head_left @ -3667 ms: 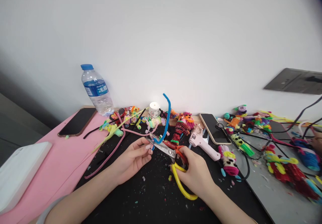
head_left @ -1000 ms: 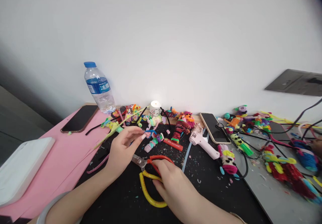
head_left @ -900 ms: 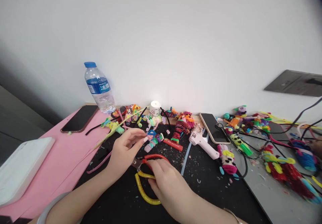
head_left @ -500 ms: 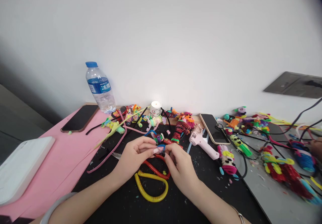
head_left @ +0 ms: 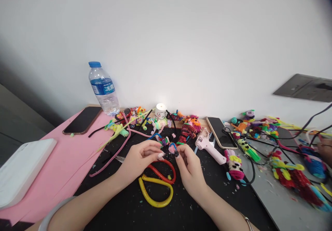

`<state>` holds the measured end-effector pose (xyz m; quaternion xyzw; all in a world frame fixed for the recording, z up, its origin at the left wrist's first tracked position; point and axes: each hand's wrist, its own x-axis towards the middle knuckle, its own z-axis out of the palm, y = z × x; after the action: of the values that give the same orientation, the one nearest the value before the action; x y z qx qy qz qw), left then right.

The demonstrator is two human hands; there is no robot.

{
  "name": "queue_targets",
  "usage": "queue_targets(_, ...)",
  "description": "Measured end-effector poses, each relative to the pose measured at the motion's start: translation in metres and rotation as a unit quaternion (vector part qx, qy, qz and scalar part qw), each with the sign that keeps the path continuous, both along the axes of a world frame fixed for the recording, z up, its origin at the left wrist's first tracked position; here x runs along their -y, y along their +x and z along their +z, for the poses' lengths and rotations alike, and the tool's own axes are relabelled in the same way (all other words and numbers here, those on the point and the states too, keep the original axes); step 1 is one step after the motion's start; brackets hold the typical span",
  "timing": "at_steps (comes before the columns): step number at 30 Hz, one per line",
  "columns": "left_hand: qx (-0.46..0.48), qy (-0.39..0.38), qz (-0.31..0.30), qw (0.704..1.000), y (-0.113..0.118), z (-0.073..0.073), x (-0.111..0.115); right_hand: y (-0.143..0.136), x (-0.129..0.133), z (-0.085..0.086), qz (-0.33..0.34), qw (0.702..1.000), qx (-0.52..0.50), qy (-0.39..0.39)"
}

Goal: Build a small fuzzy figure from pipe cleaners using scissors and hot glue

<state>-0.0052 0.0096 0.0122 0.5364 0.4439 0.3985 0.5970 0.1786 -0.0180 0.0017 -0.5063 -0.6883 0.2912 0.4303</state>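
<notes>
Between thumb and fingers my right hand [head_left: 191,168] pinches a small pink and blue piece [head_left: 172,148] with a black bit at its edge. My left hand [head_left: 141,157] is to the left, its thumb pressed toward the curled fingers; whether anything tiny is between them is hidden. A gap separates the two hands. Below them, scissors with a red handle loop [head_left: 173,168] and a yellow handle loop [head_left: 158,203] lie on the black mat [head_left: 124,203]. A glue gun [head_left: 211,150] lies right of my right hand.
Colourful fuzzy figures [head_left: 187,132] line the wall, with a paper cup [head_left: 160,111] behind. A water bottle [head_left: 105,91], dark phone [head_left: 82,121] and white box [head_left: 24,168] are at left. Another phone [head_left: 221,132], cables and more figures [head_left: 234,165] lie right; a person's hand [head_left: 326,148] shows at the edge.
My hands have moved apart. The pink and blue piece, formerly between both hands, is now at my right fingertips, and more of the red handle shows.
</notes>
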Motion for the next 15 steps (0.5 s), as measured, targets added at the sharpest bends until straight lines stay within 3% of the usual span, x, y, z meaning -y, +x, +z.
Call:
queue_targets(7,-0.103,0.112,0.048,0.987,-0.0073,0.0036,-0.001,0.0024,-0.0019,-0.0003,-0.009,1.0,-0.017,0.003)
queue_targets(15,-0.046,0.08,-0.108,0.99,-0.001,-0.003,0.0021,0.0008,0.0035,-0.0034,0.049,0.999,0.011,0.007)
